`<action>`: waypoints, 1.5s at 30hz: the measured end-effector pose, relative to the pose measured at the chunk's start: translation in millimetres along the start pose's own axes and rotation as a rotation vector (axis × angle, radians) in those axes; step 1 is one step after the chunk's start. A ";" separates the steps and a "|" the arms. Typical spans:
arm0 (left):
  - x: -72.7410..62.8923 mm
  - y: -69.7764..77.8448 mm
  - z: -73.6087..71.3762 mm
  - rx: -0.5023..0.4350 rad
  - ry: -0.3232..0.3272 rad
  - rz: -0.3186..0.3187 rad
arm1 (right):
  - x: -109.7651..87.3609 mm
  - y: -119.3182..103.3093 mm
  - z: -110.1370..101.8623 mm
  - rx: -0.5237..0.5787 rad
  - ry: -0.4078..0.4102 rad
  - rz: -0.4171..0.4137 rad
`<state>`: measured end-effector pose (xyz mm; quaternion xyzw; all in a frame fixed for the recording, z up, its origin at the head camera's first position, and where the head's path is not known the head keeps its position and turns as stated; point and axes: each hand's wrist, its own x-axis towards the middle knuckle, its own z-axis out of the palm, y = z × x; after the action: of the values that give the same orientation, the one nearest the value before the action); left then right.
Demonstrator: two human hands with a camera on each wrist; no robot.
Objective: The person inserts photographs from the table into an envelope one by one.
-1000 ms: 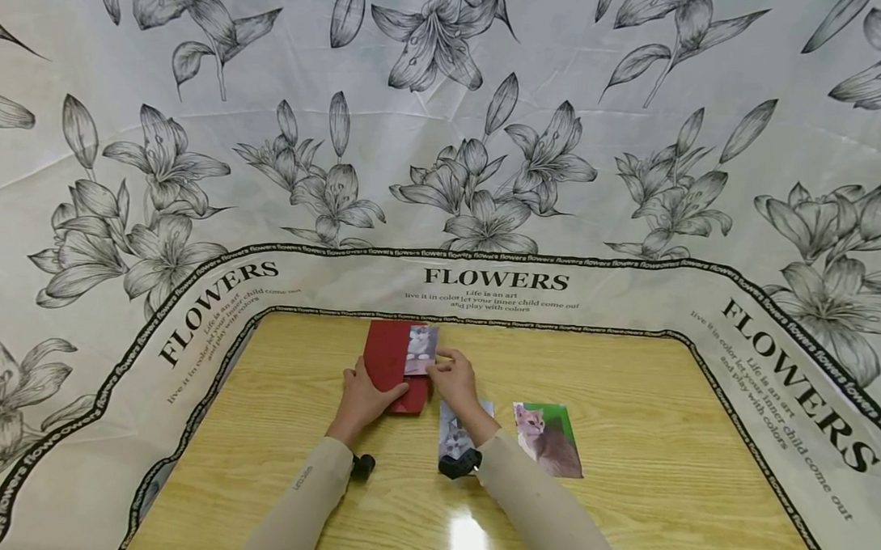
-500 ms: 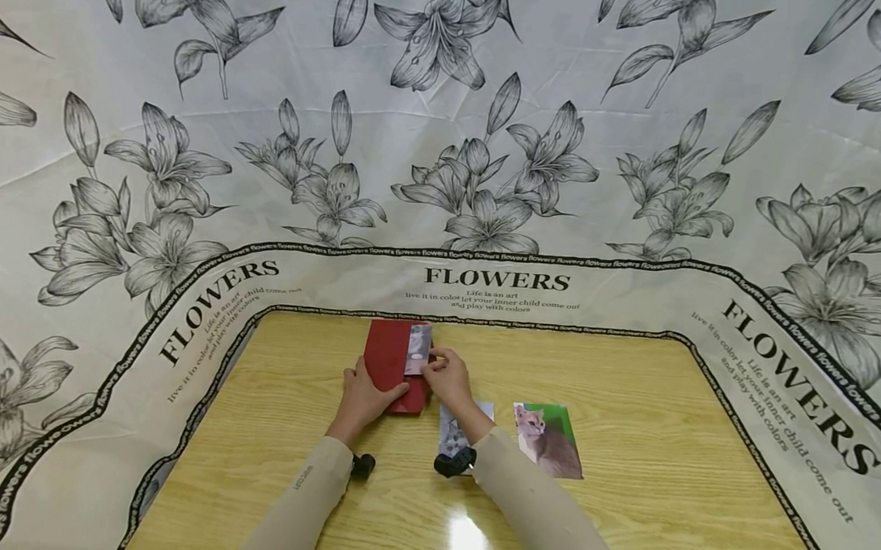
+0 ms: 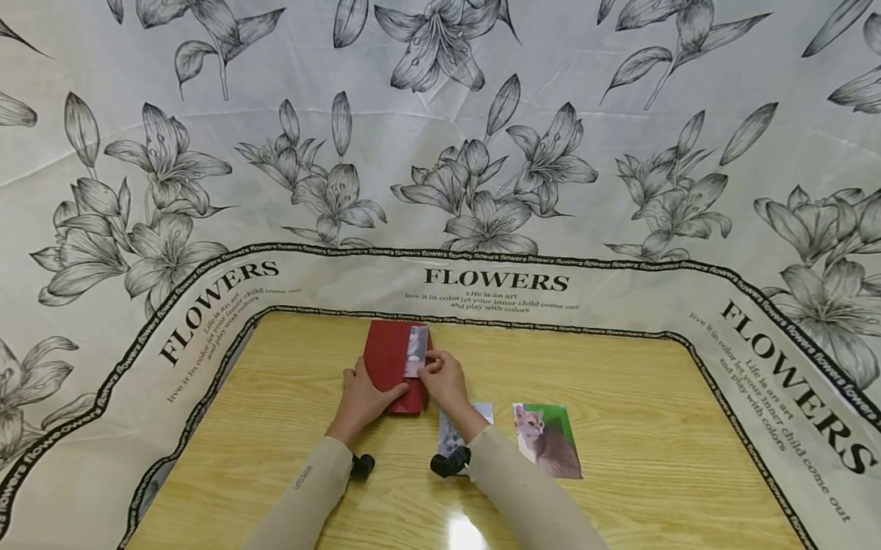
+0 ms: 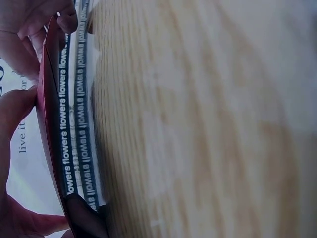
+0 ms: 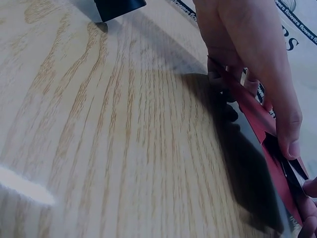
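Note:
A red envelope [image 3: 387, 350] is tilted up off the table near its far edge. My left hand [image 3: 361, 403] grips it from the near left, thumb across its front and the other fingers at its left side and behind. A narrow strip of a cat photo [image 3: 416, 351] shows at the envelope's right side; the rest of it is hidden inside. At that photo's right edge, my right hand [image 3: 447, 384] pinches it between thumb and fingers. In the right wrist view, the envelope's opening [image 5: 277, 148] gapes beside the left thumb.
A grey cat photo [image 3: 449, 433] lies under my right wrist, partly covered. To its right lies a photo of a cat on green [image 3: 547, 441]. Both lie on the wooden table [image 3: 660, 444], and a flower-printed cloth [image 3: 498, 289] borders it.
My right hand has moved left, pushing the cat photo deeper into the red envelope, so a narrower strip of it shows. My left hand has stayed in place on the envelope.

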<state>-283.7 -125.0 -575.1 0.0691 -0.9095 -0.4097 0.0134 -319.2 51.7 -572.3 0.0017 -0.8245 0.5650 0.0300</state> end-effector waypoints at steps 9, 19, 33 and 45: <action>-0.3 -1.2 -0.1 -0.001 0.006 0.022 | 1.2 -1.3 5.2 -0.066 0.007 -0.022; -0.3 -1.6 1.2 0.003 0.013 0.028 | 0.1 -4.7 8.2 -0.078 0.009 0.011; 1.2 -4.0 2.5 -0.014 0.017 0.045 | -0.5 -11.7 16.5 -0.272 0.103 -0.043; 2.5 -5.5 2.6 -0.014 0.015 0.050 | 1.0 -10.3 21.4 -0.329 0.095 -0.043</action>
<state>-285.8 -127.0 -581.0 0.0494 -0.9080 -0.4149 0.0311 -320.9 28.1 -570.3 -0.0124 -0.9032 0.4213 0.0808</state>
